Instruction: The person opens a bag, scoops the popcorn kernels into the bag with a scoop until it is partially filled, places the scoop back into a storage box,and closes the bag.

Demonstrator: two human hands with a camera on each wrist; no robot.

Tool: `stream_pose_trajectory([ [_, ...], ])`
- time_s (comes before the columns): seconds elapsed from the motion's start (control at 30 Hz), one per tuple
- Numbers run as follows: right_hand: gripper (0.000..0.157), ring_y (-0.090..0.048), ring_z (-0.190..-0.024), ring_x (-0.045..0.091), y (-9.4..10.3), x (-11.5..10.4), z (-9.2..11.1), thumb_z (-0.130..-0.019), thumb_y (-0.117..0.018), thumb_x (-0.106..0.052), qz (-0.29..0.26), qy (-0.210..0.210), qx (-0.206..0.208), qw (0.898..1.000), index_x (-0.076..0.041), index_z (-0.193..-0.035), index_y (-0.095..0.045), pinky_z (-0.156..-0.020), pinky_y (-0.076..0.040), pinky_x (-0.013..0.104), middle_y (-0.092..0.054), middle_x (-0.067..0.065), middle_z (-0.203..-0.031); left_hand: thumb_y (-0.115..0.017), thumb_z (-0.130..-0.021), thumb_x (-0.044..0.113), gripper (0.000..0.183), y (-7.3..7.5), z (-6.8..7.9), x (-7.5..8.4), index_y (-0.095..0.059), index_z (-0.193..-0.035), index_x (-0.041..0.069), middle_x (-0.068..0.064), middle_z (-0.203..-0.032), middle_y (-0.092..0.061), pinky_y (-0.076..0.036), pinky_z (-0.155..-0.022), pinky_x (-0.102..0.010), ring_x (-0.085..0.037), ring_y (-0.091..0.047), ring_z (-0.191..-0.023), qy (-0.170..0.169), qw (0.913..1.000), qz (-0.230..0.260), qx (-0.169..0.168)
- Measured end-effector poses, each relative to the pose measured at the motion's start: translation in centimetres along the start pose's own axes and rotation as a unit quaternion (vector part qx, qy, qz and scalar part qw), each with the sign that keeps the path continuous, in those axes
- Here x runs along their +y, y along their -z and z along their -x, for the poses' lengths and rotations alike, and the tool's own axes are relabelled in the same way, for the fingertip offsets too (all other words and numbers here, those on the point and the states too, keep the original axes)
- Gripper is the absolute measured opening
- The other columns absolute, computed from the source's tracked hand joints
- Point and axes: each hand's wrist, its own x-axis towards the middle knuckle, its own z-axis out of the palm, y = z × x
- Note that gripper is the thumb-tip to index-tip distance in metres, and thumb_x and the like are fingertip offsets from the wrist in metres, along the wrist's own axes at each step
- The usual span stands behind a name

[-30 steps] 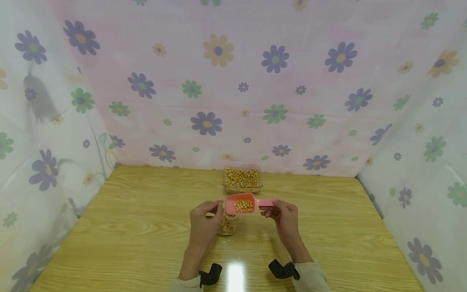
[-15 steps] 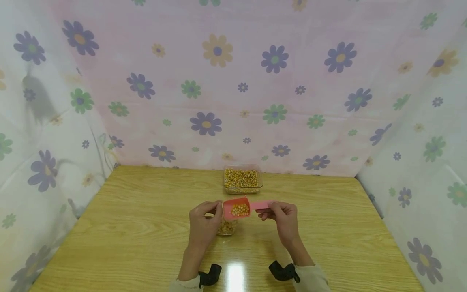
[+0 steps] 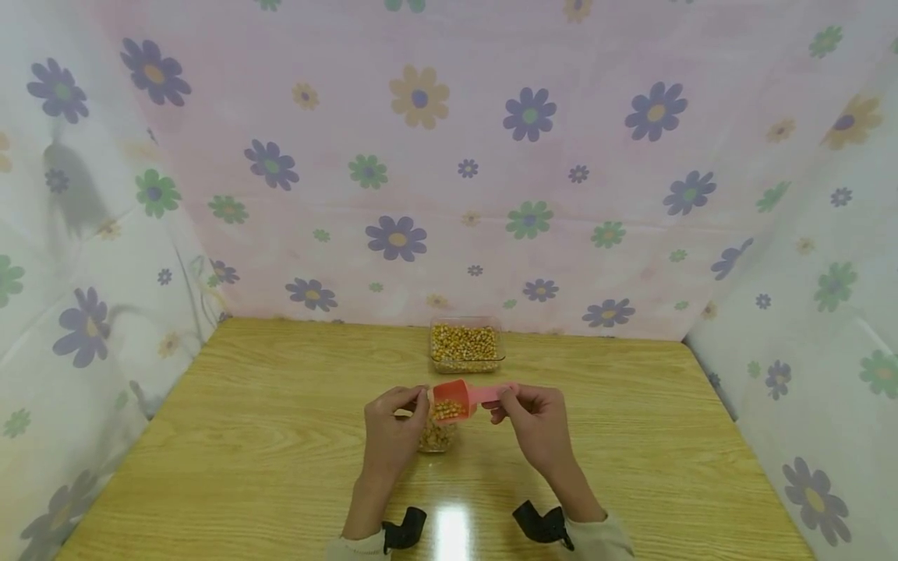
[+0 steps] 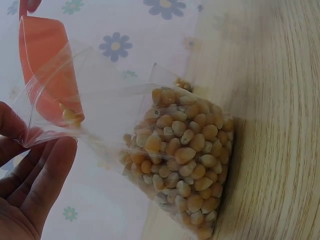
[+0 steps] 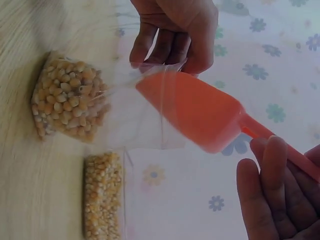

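Note:
My left hand pinches the top edge of a clear plastic bag, which stands on the table with corn kernels filling its lower part. The handle of a pink scoop is held by my right hand. Tilted down to the left, the scoop has its front lip inside the bag's mouth, as the right wrist view shows. Some kernels lie in the scoop near its lip, and a few show at the lip in the left wrist view.
A clear rectangular container of corn kernels stands behind the bag, near the back of the wooden table. Flowered cloth hangs at the back and both sides.
The scoop has moved left and slightly down and tipped toward the bag, its kernels sliding to the lip. My right hand has turned and shifted left; my left hand has stayed in place.

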Motion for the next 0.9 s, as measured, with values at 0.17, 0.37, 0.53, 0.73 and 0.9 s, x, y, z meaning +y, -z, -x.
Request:
stream_pose_trajectory([
  [0.17,0.026,-0.067,-0.059,0.012,-0.2,-1.0,0.6,-0.101,-0.059,-0.001,0.055,0.019,0.0,0.998,0.003,-0.084,-0.079,-0.049,-0.048,0.023,-0.073,0.019,-0.073,-0.069,-0.094,0.0,0.014,-0.1,0.0,0.1,-0.082,-0.098,0.002,-0.015,-0.084,-0.075,-0.055,-0.052,-0.018,-0.017,-0.069,-0.069,0.006,1.0,0.0,-0.002],
  [0.37,0.022,-0.07,-0.063,0.012,-0.2,-2.3,1.2,-0.098,-0.062,0.0,0.115,0.073,0.003,0.991,-0.003,-0.085,-0.08,-0.053,-0.052,0.025,-0.075,0.006,-0.074,-0.068,-0.095,0.001,0.015,0.1,0.1,0.3,-0.082,-0.099,0.004,-0.015,-0.083,-0.074,-0.056,-0.054,-0.02,-0.015,-0.069,-0.07,0.013,0.9998,-0.015,-0.009],
  [0.53,0.023,-0.072,-0.066,0.012,-0.1,-3.0,1.1,-0.095,-0.063,0.005,0.136,0.119,0.0,0.984,-0.005,-0.081,-0.079,-0.055,-0.051,0.023,-0.074,0.004,-0.072,-0.069,-0.094,0.0,0.014,0.2,0.0,0.3,-0.081,-0.099,0.002,-0.015,-0.082,-0.074,-0.056,-0.054,-0.02,-0.015,-0.069,-0.069,0.007,0.9997,-0.022,-0.009],
  [0.73,0.023,-0.064,-0.057,0.005,0.9,-2.8,-0.3,-0.098,-0.061,0.003,0.114,0.107,0.042,0.987,-0.001,-0.085,-0.079,-0.046,-0.04,0.017,-0.072,0.008,-0.068,-0.069,-0.094,-0.001,0.014,0.3,0.0,0.1,-0.082,-0.098,0.002,-0.01,-0.081,-0.075,-0.056,-0.053,-0.019,-0.015,-0.069,-0.069,0.0,0.9998,-0.02,-0.004],
  [0.9,0.026,-0.065,-0.058,0.007,1.9,-1.8,-2.7,-0.103,-0.057,-0.003,0.049,0.031,0.077,0.995,0.009,-0.091,-0.077,-0.061,-0.053,0.017,-0.074,0.009,-0.072,-0.069,-0.094,0.0,0.014,0.2,0.0,0.0,-0.082,-0.098,0.002,-0.011,-0.08,-0.074,-0.056,-0.053,-0.019,-0.016,-0.069,-0.069,-0.001,0.9999,-0.009,-0.005],
])
